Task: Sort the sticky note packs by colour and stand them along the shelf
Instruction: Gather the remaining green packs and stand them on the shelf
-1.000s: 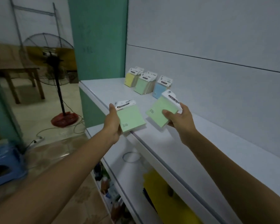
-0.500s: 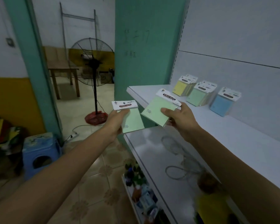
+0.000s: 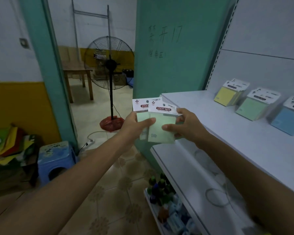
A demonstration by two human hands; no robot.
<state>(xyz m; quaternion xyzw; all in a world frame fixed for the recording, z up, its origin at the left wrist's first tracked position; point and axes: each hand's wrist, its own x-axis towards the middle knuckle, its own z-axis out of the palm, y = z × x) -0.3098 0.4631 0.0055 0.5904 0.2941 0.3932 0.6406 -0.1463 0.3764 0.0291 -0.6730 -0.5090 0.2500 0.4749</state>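
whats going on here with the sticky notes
A person holds two pale green sticky note packs, overlapped, gripped between the left hand and right hand just off the end of the shelf. On the shelf, yellow packs, green packs and a blue pack already stand by the back panel, grouped by colour.

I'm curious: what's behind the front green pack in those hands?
A second green pack, gripped by the left hand; only its header and left edge show. The front pack, pinched by the right hand, covers the rest.
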